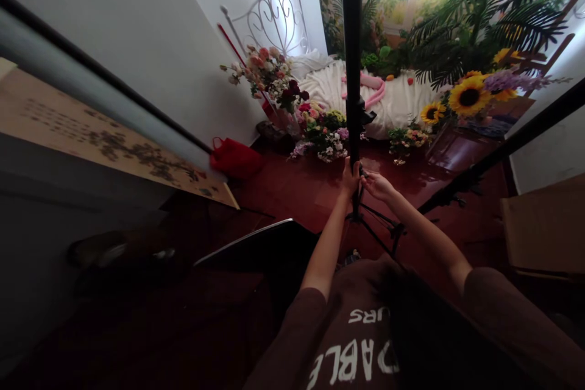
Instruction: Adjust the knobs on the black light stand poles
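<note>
Black stand (353, 73) is standing on the red floor (292, 195), my left hand (351, 180) gripping its pole (354, 134), my right hand (376, 185) apparently pinching its side knob (361, 171). I am judging this a clamp adjustment, next calling for steady support.

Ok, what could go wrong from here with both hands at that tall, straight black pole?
The left hand grips the tall, straight black pole; if that grip slackens, the pole might slip or tilt.
The right hand, close beside that grip, could get pinched.
A tipping pole might strike the bunched pink, white and yellow flowers beyond it.
</note>
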The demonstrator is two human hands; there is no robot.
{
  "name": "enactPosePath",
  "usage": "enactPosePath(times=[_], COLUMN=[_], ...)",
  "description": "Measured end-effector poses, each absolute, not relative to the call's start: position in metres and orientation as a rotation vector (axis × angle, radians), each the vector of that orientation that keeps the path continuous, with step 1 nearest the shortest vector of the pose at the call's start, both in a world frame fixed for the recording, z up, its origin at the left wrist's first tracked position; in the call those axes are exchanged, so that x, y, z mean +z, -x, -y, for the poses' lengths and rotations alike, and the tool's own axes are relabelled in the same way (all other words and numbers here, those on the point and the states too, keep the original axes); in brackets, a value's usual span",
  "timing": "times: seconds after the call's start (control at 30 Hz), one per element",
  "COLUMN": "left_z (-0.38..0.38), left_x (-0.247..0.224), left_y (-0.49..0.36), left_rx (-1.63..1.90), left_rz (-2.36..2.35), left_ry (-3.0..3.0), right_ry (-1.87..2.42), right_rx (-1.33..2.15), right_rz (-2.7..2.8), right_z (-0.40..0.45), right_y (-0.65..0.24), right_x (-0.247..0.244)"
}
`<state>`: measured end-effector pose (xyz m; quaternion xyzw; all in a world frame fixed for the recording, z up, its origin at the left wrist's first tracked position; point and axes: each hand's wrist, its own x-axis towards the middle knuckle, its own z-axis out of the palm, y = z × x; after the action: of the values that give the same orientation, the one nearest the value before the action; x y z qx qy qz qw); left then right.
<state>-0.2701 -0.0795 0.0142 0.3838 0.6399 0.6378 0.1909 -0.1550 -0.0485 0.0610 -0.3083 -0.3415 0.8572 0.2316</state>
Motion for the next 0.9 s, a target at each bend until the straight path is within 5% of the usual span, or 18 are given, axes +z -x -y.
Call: enactPosePath(times=[0.37,0.63,0.9], left_z=[0.079,0.086,0.129], left_x=[0.01,0.008,-0.075], left_y=[0.268,0.261,0.208], left_rx=[1.857,1.857,1.703], left_rz=[-1.815,-1.849,-2.191], left_ry=[-1.143,-1.136,-0.898], right_ry=[0.699,1.096,1.353], right_rx=[2.647,2.378,2.078], right_rz=[0.662,0.512,0.556], right_z=[0.043,0.06,0.074], right_y=[0.149,0.104,-0.007], right_x=[0.067,0.042,0.001])
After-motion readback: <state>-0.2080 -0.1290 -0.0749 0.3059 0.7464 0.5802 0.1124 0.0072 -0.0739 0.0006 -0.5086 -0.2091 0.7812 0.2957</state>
